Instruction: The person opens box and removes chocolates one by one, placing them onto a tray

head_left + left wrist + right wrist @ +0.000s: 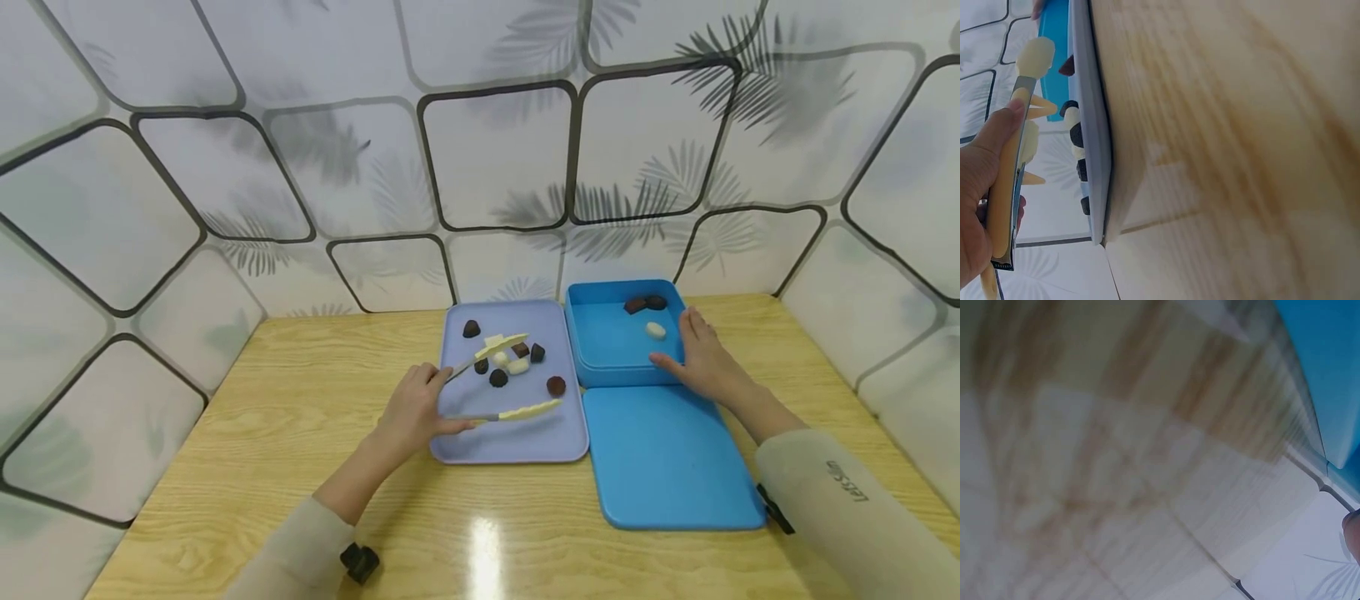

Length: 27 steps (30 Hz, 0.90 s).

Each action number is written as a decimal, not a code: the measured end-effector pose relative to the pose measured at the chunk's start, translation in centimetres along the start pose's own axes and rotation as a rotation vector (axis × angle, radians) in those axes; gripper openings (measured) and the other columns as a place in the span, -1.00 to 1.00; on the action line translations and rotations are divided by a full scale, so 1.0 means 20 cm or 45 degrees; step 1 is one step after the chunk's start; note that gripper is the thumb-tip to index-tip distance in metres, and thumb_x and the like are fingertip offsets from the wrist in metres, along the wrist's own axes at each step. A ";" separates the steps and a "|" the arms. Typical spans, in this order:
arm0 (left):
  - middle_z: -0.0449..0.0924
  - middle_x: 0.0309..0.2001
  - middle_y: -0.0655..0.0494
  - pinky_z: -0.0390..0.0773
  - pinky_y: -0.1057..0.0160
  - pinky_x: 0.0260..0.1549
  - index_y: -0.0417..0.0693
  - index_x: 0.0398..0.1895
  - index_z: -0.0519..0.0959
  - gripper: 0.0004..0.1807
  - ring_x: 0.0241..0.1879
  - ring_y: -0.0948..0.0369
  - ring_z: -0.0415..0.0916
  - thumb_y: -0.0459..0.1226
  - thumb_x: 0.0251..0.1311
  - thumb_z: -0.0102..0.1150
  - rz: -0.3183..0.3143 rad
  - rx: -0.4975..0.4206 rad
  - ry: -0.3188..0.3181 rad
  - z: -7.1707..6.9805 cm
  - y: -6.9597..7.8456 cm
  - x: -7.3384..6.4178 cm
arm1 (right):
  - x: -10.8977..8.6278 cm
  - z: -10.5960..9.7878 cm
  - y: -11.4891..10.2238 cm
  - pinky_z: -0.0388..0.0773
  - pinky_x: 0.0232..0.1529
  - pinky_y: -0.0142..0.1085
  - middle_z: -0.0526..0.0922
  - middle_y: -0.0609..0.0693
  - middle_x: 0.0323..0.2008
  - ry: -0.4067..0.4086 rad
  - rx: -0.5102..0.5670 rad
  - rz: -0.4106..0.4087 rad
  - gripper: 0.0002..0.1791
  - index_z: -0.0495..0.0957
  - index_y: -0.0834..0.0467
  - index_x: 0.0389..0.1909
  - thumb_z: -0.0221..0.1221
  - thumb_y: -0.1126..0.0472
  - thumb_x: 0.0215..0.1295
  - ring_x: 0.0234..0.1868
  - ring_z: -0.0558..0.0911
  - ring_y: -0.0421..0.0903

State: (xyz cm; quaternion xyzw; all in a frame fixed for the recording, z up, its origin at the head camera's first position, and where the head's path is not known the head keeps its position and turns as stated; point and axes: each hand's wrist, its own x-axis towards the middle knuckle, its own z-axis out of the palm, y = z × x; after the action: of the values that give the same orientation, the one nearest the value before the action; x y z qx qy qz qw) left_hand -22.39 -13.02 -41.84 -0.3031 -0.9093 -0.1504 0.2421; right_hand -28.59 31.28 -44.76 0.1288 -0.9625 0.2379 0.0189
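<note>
My left hand (pixel 412 408) grips a pair of kitchen tongs (pixel 529 411) with pale yellow tips and metal arms. The tongs are spread over a lavender tray (pixel 510 442), one tip overlapping the chocolates in the head view. Several dark and white chocolates (pixel 498 378) lie on the tray. In the left wrist view the thumb presses along one handle (pixel 1007 187). My right hand (pixel 705 360) rests at the right side of a blue box (pixel 607 333), thumb over its near rim, fingers extended along the side. Inside are two dark chocolates (pixel 645 303) and one white chocolate (pixel 656 331).
A flat blue lid (pixel 671 458) lies on the wooden table (pixel 300 417) in front of the box, close beside the tray. Patterned white panels (pixel 495 158) stand behind the table and at both sides.
</note>
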 end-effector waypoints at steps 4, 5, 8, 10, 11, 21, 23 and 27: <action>0.41 -0.39 -0.04 0.43 0.21 -0.46 -0.41 -0.08 0.55 -0.10 -0.40 0.10 0.32 0.06 -0.50 0.60 0.000 -0.011 0.004 0.00 -0.01 0.03 | 0.00 0.00 0.00 -0.22 0.33 0.26 -0.38 0.49 0.40 -0.008 -0.002 0.001 0.13 -0.41 0.49 0.38 -0.02 -0.28 0.32 0.38 -0.27 0.47; 0.41 -0.39 -0.05 0.43 0.20 -0.45 -0.41 -0.07 0.55 -0.10 -0.40 0.10 0.32 0.06 -0.49 0.60 -0.002 -0.015 0.001 0.00 -0.01 0.04 | 0.00 0.00 0.01 -0.23 0.34 0.25 -0.38 0.49 0.40 -0.008 -0.004 0.000 0.13 -0.41 0.49 0.38 -0.02 -0.28 0.33 0.38 -0.27 0.47; 0.41 -0.38 -0.06 0.42 0.19 -0.44 -0.39 -0.05 0.55 -0.10 -0.40 0.09 0.32 0.04 -0.48 0.60 -0.016 -0.020 -0.009 0.00 -0.02 0.08 | 0.00 0.00 0.01 -0.23 0.34 0.25 -0.39 0.48 0.40 -0.011 -0.007 0.000 0.13 -0.41 0.48 0.38 -0.03 -0.28 0.33 0.39 -0.27 0.46; 0.41 -0.37 -0.06 0.42 0.19 -0.44 -0.38 -0.04 0.55 -0.11 -0.39 0.09 0.32 0.04 -0.46 0.59 -0.025 -0.024 -0.020 0.00 -0.02 0.11 | 0.00 0.00 0.01 -0.23 0.34 0.25 -0.38 0.49 0.40 -0.009 -0.007 -0.001 0.13 -0.41 0.49 0.38 -0.03 -0.28 0.33 0.39 -0.28 0.46; 0.41 -0.37 -0.06 0.42 0.19 -0.43 -0.38 -0.03 0.55 -0.11 -0.39 0.09 0.32 0.03 -0.46 0.59 -0.030 -0.031 -0.025 0.00 -0.01 0.13 | 0.00 0.00 0.01 -0.23 0.34 0.24 -0.38 0.49 0.40 -0.009 -0.007 -0.001 0.13 -0.41 0.49 0.38 -0.03 -0.28 0.33 0.39 -0.28 0.45; 0.43 -0.32 -0.08 0.44 0.19 -0.41 -0.39 -0.03 0.54 -0.14 -0.39 0.12 0.30 0.05 -0.36 0.55 -0.019 -0.091 -0.071 0.01 0.06 0.33 | 0.00 0.01 0.02 -0.21 0.34 0.24 -0.34 0.51 0.39 0.018 -0.009 -0.013 0.13 -0.38 0.50 0.38 -0.02 -0.28 0.32 0.39 -0.25 0.46; 0.43 -0.34 -0.08 0.45 0.19 -0.42 -0.38 -0.05 0.55 -0.16 -0.39 0.12 0.31 0.06 -0.34 0.54 -0.012 -0.089 -0.084 0.02 0.07 0.37 | 0.00 0.01 0.02 -0.22 0.34 0.23 -0.33 0.52 0.39 0.023 -0.008 -0.015 0.13 -0.38 0.51 0.38 -0.02 -0.27 0.33 0.39 -0.25 0.46; 0.47 -0.35 -0.08 0.47 0.16 -0.36 -0.37 -0.04 0.56 -0.16 -0.36 0.09 0.38 0.09 -0.31 0.52 -0.033 -0.054 -0.162 0.05 0.10 0.46 | 0.00 0.01 0.01 -0.22 0.34 0.24 -0.35 0.52 0.39 0.018 -0.001 -0.007 0.13 -0.39 0.50 0.38 -0.02 -0.27 0.33 0.38 -0.26 0.47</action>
State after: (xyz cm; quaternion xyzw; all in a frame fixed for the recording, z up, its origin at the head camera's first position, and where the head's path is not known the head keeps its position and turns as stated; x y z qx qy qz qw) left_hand -27.84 -6.70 -37.49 -0.3052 -0.9233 -0.1534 0.1754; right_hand -28.61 31.46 -45.06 0.1298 -0.9621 0.2383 0.0262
